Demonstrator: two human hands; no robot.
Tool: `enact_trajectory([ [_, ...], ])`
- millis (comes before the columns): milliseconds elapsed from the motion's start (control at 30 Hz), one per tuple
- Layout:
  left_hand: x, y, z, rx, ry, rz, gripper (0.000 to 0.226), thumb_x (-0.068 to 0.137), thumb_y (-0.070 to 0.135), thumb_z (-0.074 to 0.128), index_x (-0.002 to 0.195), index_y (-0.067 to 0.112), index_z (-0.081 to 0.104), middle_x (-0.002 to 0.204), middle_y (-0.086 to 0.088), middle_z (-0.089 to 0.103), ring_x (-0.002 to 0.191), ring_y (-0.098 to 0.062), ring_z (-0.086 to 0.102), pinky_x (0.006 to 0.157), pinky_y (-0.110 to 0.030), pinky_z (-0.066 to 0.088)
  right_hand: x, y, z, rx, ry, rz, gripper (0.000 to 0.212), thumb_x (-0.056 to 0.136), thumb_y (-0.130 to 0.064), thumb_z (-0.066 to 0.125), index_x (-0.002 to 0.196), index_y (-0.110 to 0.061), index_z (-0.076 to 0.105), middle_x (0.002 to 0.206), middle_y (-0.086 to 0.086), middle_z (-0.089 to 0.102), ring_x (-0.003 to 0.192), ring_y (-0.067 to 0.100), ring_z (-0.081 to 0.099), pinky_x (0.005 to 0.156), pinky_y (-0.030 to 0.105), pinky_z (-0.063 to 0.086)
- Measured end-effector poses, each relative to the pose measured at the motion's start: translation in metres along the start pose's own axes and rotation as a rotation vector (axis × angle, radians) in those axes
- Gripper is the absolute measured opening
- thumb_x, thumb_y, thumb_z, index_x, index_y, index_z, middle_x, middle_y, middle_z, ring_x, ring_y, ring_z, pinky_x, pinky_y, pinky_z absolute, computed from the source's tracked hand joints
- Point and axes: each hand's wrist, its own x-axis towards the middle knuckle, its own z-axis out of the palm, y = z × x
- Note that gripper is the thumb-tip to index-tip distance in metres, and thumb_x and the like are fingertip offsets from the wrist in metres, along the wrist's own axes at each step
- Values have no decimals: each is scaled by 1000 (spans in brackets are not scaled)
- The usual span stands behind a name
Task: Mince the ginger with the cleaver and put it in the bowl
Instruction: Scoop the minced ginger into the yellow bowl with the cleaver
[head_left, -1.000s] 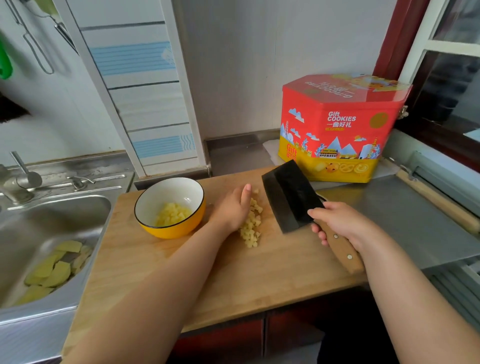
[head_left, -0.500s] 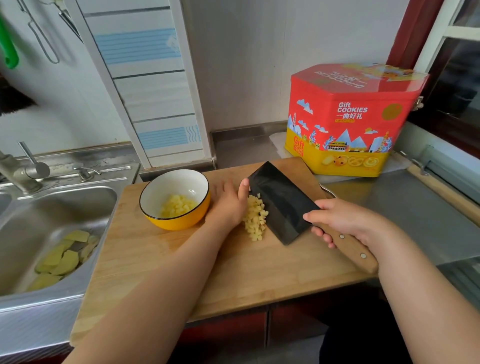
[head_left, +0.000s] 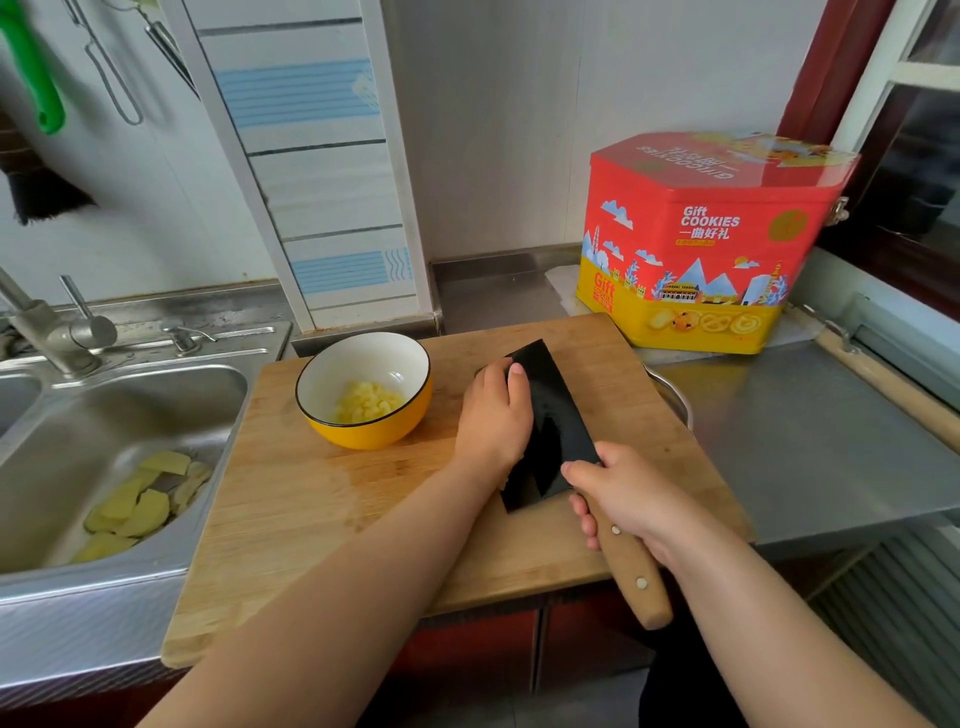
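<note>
A yellow bowl (head_left: 363, 434) with a white inside stands on the wooden cutting board (head_left: 322, 509) and holds minced ginger (head_left: 369, 408). To its right, my right hand (head_left: 628, 499) grips the wooden handle of the black cleaver (head_left: 553, 431), whose blade is tilted low over the board. My left hand (head_left: 491, 415) presses flat against the blade's left face, one fingertip lying on the blade. The loose ginger pile on the board is hidden between my left hand and the blade.
A red and yellow cookie tin (head_left: 711, 244) stands behind the board on the steel counter (head_left: 810, 441). The sink (head_left: 78, 415) at the left holds ginger peels (head_left: 140, 504), with a faucet (head_left: 36, 327) behind. A wooden rod (head_left: 893, 389) lies along the window side.
The cleaver blade slid left and tipped down towards my left hand. The ginger pile that lay between them is now covered by hand and blade.
</note>
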Motion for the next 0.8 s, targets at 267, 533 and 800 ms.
enact_trajectory([
  [267,4,34,-29,124,-158,124,49,100,48,30,134,17,47,135,-5,52,125,-21,45,105,-38,38,-24,-19,4,112,30,-50,9,98,-16,54,97,-8,56,56,3,54,44,14,50,43,26,47],
  [533,22,47,-74,383,50,307,49,96,45,46,137,18,44,139,-5,42,129,-24,37,105,-36,34,-21,-72,18,102,2,-145,32,98,-22,56,127,-10,47,53,1,56,40,11,50,40,23,46],
  [800,33,15,-119,354,206,272,15,96,27,47,108,20,53,110,-4,51,103,-23,45,89,-33,42,-4,-93,61,-2,-86,-184,33,98,-25,55,127,-23,41,54,2,59,41,13,52,45,26,48],
])
